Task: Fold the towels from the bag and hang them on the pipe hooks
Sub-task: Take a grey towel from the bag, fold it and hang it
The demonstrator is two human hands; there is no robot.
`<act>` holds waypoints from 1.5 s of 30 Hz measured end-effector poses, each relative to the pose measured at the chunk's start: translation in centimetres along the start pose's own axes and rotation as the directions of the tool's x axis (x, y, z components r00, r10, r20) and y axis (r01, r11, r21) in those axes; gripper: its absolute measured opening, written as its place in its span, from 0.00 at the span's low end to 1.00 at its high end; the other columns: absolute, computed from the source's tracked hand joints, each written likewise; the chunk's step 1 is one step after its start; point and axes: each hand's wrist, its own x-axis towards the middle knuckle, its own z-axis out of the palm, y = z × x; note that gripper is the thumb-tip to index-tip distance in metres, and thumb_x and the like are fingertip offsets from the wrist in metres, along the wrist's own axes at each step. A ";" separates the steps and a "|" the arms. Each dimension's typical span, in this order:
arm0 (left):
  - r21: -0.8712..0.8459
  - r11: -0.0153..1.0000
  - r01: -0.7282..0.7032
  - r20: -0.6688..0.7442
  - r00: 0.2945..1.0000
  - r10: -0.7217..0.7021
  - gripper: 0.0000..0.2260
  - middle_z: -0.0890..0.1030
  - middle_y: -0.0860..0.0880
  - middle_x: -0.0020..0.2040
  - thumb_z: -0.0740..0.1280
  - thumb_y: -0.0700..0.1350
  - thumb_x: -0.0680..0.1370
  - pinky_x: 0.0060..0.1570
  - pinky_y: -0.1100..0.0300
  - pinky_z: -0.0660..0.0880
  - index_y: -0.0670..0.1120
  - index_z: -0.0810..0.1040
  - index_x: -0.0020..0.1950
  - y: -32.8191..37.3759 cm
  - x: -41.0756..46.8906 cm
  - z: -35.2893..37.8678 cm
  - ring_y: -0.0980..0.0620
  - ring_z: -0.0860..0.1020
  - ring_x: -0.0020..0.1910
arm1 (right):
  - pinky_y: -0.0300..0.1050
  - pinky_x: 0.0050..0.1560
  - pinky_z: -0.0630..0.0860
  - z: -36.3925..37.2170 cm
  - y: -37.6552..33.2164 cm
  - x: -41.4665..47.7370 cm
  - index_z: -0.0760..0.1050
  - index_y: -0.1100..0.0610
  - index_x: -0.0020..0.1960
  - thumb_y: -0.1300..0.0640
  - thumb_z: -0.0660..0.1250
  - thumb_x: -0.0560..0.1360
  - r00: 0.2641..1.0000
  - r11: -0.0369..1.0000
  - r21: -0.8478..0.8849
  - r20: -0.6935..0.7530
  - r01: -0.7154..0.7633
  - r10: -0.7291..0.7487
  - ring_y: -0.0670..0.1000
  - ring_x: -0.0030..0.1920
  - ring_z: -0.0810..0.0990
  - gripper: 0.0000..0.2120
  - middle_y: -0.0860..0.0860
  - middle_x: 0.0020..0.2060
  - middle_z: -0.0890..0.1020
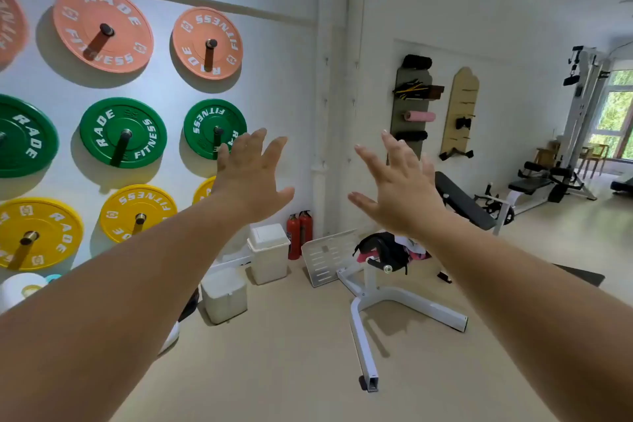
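Both hands raised and empty in a gym corner

The left hand (251, 178) and right hand (399, 192) are held up with fingers straight and spread, gripping nothing. The black bag (380, 247) sits well beyond them, below the right hand, on a white-framed bench (368, 288), with pink and white towels (416, 248) showing at its opening. The white pipe (323, 27) runs up the corner behind, with small hooks (327, 61) on it. Coloured weight plates (123, 132) cover the left wall, and a white bin (269, 252) and red fire extinguishers (299, 233) stand on the beige floor (281, 353).
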 end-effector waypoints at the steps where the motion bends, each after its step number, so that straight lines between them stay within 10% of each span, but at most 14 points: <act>1: 0.008 1.000 -0.009 0.008 1.000 0.008 0.40 0.50 0.45 0.82 0.63 0.65 0.77 0.78 0.37 0.49 0.55 0.47 0.81 0.2 0.8 1.0 0.40 0.48 0.81 | 0.69 0.77 0.47 0.9 0.4 0.6 0.39 0.38 0.80 0.29 0.53 0.77 1.000 1.000 -0.010 0.008 0.001 -0.001 0.60 0.81 0.44 0.38 0.54 0.81 0.40; 22: -0.075 0.971 -0.229 0.209 0.948 0.240 0.40 0.56 0.44 0.81 0.65 0.67 0.74 0.74 0.43 0.61 0.55 0.54 0.81 -3.6 29.0 31.9 0.41 0.59 0.78 | 0.64 0.75 0.58 29.8 9.6 24.3 0.53 0.39 0.79 0.31 0.60 0.76 0.937 0.971 -0.039 0.254 -0.237 0.239 0.59 0.77 0.59 0.36 0.54 0.81 0.52; 45: -0.319 0.926 -0.203 0.506 0.790 0.347 0.38 0.64 0.46 0.77 0.67 0.64 0.74 0.68 0.43 0.69 0.53 0.58 0.79 20.4 56.7 69.4 0.40 0.66 0.72 | 0.61 0.69 0.68 64.5 41.4 40.6 0.58 0.42 0.78 0.33 0.64 0.73 0.734 0.904 0.046 0.602 -0.425 0.314 0.58 0.76 0.60 0.37 0.52 0.79 0.57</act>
